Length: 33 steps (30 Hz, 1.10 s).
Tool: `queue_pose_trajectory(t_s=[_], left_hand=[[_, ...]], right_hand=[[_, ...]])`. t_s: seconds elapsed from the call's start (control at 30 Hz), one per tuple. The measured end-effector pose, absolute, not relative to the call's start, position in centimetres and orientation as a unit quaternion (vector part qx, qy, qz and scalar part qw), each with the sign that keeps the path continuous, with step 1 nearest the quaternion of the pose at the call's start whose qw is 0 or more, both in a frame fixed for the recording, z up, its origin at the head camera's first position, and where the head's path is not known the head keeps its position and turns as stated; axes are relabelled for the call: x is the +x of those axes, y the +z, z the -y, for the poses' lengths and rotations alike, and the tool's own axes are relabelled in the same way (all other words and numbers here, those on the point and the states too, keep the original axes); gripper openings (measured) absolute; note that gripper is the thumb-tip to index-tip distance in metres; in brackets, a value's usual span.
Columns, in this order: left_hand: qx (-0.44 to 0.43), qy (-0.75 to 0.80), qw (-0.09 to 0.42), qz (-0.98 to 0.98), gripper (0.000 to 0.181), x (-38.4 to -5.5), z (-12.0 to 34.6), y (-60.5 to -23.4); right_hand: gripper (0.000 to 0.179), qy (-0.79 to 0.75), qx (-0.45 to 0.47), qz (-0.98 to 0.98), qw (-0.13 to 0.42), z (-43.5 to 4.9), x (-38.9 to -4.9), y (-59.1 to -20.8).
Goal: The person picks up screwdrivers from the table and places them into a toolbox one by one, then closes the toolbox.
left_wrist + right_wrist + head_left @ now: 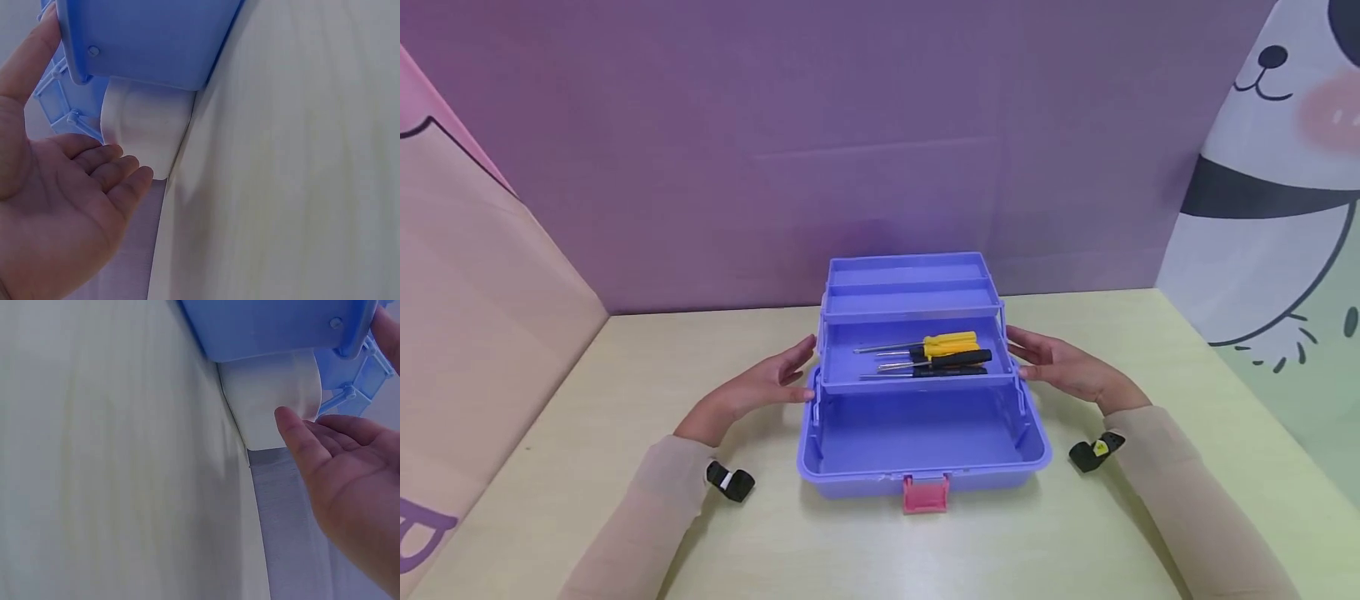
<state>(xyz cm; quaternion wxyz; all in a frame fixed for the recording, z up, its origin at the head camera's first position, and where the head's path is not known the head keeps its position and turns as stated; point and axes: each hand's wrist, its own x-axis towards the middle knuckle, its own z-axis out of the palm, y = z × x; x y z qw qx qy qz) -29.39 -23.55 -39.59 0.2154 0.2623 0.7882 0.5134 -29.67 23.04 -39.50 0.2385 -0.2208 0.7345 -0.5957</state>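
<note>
A purple-blue toolbox (925,487) stands unfolded in the head view, its trays (913,273) raised in steps above the deep bottom compartment. Several screwdrivers with yellow (951,337) and black handles lie in the middle tray. The pink latch (926,495) hangs at the front. My left hand (760,385) is at the box's left side, its thumb on the rim and its fingers loosely bent. On the right side, my right hand (1063,367) mirrors it, thumb touching the rim. Behind the box body, a white lid (150,125) shows near the left fingers.
The pale wooden table (625,400) extends around the toolbox. A purple backdrop (880,150) rises behind its far edge, with printed panels (1262,267) at the sides. Each sleeve carries a small black wrist camera (730,482).
</note>
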Motion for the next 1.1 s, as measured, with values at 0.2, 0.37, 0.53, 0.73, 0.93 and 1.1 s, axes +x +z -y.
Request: queue_pose_trajectory(t_s=[0.2, 0.37, 0.53, 0.73, 0.93, 1.1], left_hand=[[0.264, 0.512, 0.215, -0.788, 0.096, -29.43, 23.61, -39.78], [0.267, 0.519, 0.217, -0.782, 0.096, -29.44, 23.52, -39.83], [0.269, 0.523, 0.22, -0.778, 0.096, -29.46, 23.43, -39.77], [0.269, 0.522, 0.221, -0.779, 0.097, -29.56, 23.14, -39.66], [0.285, 0.535, 0.225, -0.763, 0.097, -29.74, 22.95, -39.78], [0.289, 0.544, 0.23, -0.754, 0.098, -29.78, 22.8, -39.86]], right_hand=[[0.084, -0.591, -0.211, -0.74, 0.241, -22.82, -29.54, -39.42], [0.084, -0.598, -0.209, -0.735, 0.243, -22.8, -29.45, -39.38], [0.084, -0.603, -0.212, -0.729, 0.246, -22.78, -29.49, -39.54], [0.088, -0.611, -0.218, -0.721, 0.246, -22.97, -29.42, -39.63], [0.089, -0.634, -0.219, -0.697, 0.255, -23.28, -29.28, -39.84], [0.087, -0.649, -0.221, -0.679, 0.263, -23.38, -29.2, -39.86]])
